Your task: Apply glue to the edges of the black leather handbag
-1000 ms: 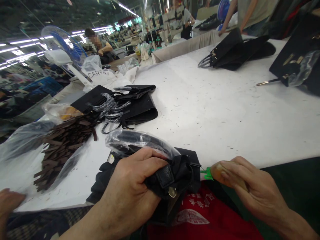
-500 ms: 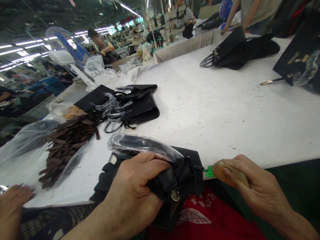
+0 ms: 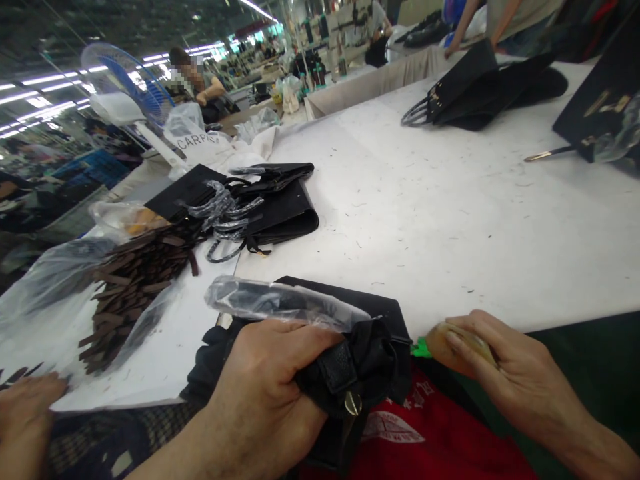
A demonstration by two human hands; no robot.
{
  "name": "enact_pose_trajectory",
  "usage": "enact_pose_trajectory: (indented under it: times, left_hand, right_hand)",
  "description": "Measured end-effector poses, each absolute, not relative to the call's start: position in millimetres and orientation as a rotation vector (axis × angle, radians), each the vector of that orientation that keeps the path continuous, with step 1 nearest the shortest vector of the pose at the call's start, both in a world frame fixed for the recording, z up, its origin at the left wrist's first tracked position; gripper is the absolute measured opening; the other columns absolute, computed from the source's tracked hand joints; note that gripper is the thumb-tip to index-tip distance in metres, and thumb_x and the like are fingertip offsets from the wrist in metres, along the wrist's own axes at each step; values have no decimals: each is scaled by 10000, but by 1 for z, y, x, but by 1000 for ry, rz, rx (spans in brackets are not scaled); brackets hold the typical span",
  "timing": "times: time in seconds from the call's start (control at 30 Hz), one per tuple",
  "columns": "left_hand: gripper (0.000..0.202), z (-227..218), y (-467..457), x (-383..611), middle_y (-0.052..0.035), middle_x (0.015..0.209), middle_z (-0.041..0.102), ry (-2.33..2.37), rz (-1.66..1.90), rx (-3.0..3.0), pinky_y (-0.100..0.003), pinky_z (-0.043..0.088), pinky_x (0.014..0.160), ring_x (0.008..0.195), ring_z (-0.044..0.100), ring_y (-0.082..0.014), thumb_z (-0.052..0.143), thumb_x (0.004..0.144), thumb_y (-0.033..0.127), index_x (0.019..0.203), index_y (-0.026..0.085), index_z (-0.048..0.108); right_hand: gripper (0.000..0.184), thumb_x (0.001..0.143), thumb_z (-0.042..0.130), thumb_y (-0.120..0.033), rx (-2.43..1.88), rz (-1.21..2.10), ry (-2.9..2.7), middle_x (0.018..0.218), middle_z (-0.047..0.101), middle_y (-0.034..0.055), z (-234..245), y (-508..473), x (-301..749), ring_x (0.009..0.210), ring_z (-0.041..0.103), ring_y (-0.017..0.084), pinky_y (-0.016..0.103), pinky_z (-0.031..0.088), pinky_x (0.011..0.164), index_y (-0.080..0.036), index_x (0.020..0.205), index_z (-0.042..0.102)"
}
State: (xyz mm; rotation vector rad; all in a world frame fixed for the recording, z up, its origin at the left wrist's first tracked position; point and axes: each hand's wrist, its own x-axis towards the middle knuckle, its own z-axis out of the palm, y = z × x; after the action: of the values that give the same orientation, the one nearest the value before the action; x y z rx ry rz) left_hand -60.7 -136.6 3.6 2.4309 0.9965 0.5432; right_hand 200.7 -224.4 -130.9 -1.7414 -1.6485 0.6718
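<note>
My left hand (image 3: 280, 387) is closed around the bunched black fabric of a black handbag (image 3: 345, 293), its thumb on top. A handle (image 3: 285, 303) wrapped in clear plastic lies across the bag, just above my knuckles. Below the thumb hang a small black leather tab (image 3: 336, 367) and a round metal piece (image 3: 353, 403). To the right, my right hand (image 3: 505, 367) grips a tool (image 3: 457, 347) with a rounded amber handle and a green collar. A thin dark shaft points from the collar to the bag's right edge; its tip cannot be made out.
More black handbags (image 3: 285, 210) lie on the white table (image 3: 425, 227); others (image 3: 480, 93) stand at the far right. Brown strips (image 3: 135, 293) are heaped on plastic at the left. Another person's hand (image 3: 30, 400) rests at the lower left. A fan (image 3: 127, 87) stands behind.
The bag has turned slightly in my left hand, and more of its black panel shows behind the handle. My right hand and the tool have barely moved.
</note>
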Motion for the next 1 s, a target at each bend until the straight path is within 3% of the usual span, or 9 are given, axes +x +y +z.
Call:
enact_pose_trajectory:
  times: [0.27, 0.43, 0.73, 0.87, 1.0]
  left_hand:
    - [187, 3, -138, -62, -12, 749, 743, 980, 515, 2395, -181, 503, 554, 617, 678, -113, 589, 774, 31, 774, 171, 713]
    - [201, 4, -138, -61, 4, 687, 723, 970, 551, 2400, -170, 497, 529, 572, 661, -103, 594, 785, 37, 836, 176, 728]
    - [192, 2, -138, -62, -18, 779, 744, 974, 542, 2372, -182, 519, 578, 656, 694, -123, 579, 753, 8, 661, 172, 620]
    - [186, 4, -138, -61, -23, 821, 749, 968, 533, 2355, -197, 536, 619, 697, 701, -132, 575, 750, 4, 688, 171, 628]
    - [190, 5, -138, -60, -14, 786, 737, 951, 548, 2367, -197, 509, 589, 665, 682, -120, 573, 764, 6, 751, 177, 656]
  right_hand:
    - [255, 963, 494, -427, -1717, 706, -1601, 829, 681, 11, -130, -226, 199, 709, 643, 166, 264, 500, 610, -240, 924, 664]
    - [247, 961, 497, -419, -1698, 725, -1607, 826, 679, 10, -133, -225, 201, 700, 643, 167, 264, 504, 600, -242, 930, 667]
    - [266, 919, 543, -466, -1696, 692, -1489, 820, 708, 22, -121, -225, 199, 698, 667, 192, 267, 524, 570, -250, 891, 695]
    - [275, 931, 528, -474, -1692, 889, -1437, 864, 729, 6, -118, -229, 198, 759, 695, 196, 242, 546, 578, -262, 916, 703]
    - [303, 924, 528, -490, -1729, 852, -1424, 877, 737, 17, -120, -231, 196, 754, 699, 205, 251, 554, 583, -246, 932, 707]
